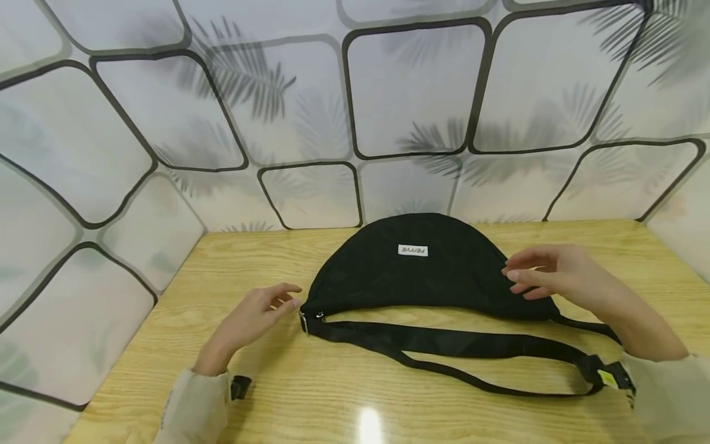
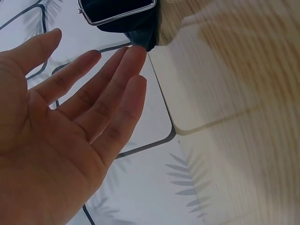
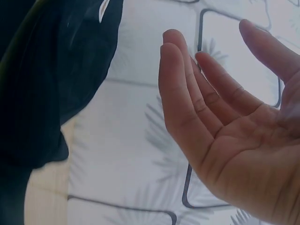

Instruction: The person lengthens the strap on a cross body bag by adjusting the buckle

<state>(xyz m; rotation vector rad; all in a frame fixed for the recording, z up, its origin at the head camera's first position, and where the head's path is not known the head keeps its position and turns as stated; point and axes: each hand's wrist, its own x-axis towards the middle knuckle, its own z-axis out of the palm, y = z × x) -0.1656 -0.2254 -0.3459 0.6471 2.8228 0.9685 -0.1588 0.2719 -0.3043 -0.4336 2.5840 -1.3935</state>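
A black half-moon sling bag (image 1: 410,277) lies flat, its curved side away from me and its small white label (image 1: 413,250) upside down. Its black strap (image 1: 460,342) loops in front of it. My left hand (image 1: 252,320), fingers relaxed, is just left of the bag's corner, near the metal strap slider (image 1: 303,322). In the left wrist view that palm (image 2: 61,136) holds nothing. Above the bag's right end hovers my right hand (image 1: 566,277) with loosely bent fingers. The right wrist view shows this palm (image 3: 243,145) empty, apart from the black fabric (image 3: 56,79).
The bag rests on a light wood-grain table (image 1: 233,265). Walls (image 1: 410,92) with a leaf and rounded-outline pattern rise behind and to the left. A black buckle with a yellow-green tag (image 1: 607,378) lies by the right sleeve. Light glares off the table's front.
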